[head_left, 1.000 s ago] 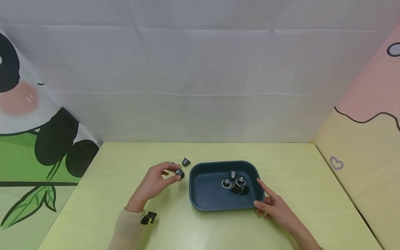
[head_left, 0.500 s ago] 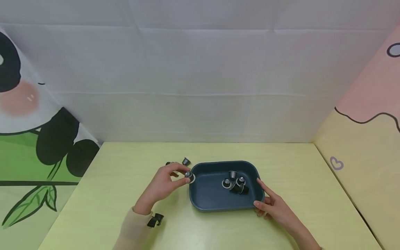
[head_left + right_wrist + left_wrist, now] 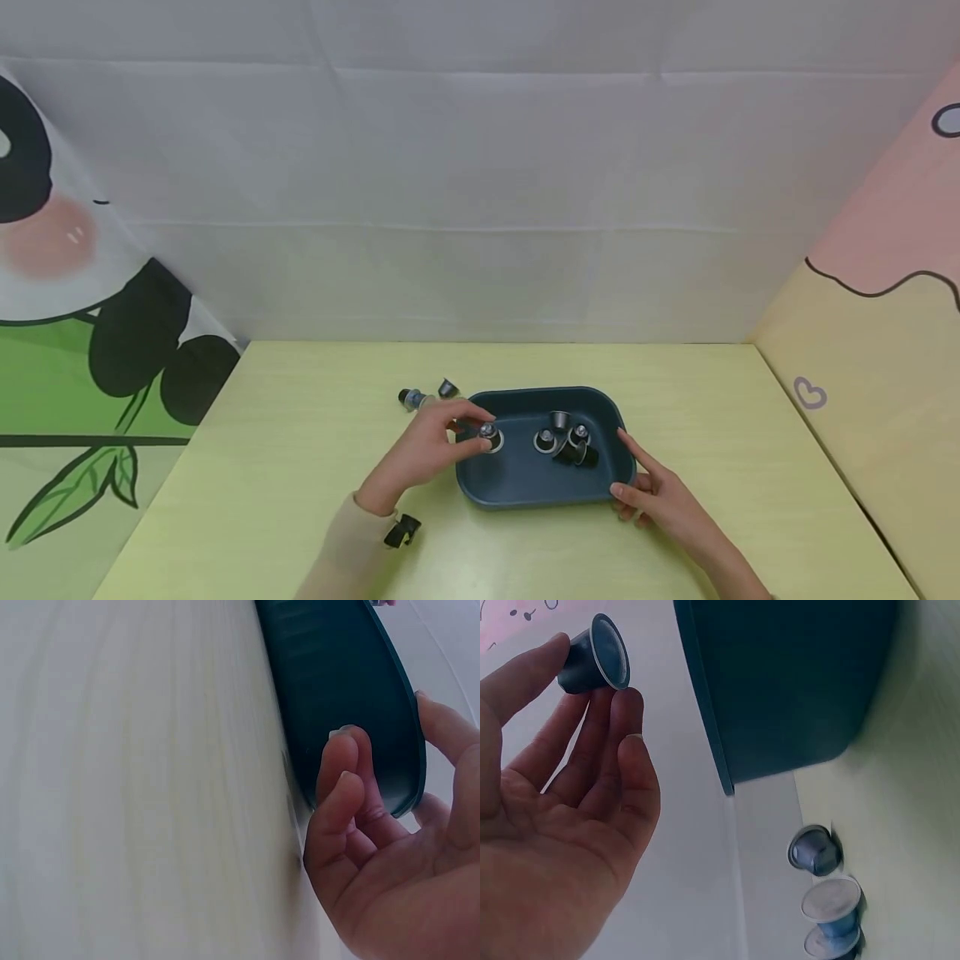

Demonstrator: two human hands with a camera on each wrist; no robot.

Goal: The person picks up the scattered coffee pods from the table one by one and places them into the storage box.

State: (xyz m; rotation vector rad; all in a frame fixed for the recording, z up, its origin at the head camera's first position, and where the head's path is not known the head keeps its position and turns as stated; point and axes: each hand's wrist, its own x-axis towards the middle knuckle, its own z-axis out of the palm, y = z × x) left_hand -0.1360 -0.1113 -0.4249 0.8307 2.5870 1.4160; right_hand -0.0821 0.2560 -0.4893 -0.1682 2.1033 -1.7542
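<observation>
My left hand (image 3: pixel 423 457) pinches a dark coffee capsule (image 3: pixel 491 438) between thumb and fingertips, over the left end of a dark blue tray (image 3: pixel 510 493). In the left wrist view the pale foil lid of this capsule (image 3: pixel 585 664) faces away from the palm. Several more capsules (image 3: pixel 559 420) lie in a cluster in the right half of the tray. At the tray's right end my right hand (image 3: pixel 663 493) holds its rim, index finger and thumb on the edge. The right wrist view has the other fingers bent against the tray's outer wall (image 3: pixel 337 675).
Behind the left hand a dark capsule (image 3: pixel 447 388) lies on the yellow table (image 3: pixel 322 367), near the tray's back left corner. Blue capsules (image 3: pixel 832 900) rest close by, partly covered by the hand in the head view. A white backdrop (image 3: pixel 480 208) closes off the back.
My left hand has moved right with the capsule, from beside the tray to over its left end. The blue capsules behind it show more now. My right hand and the tray keep their place.
</observation>
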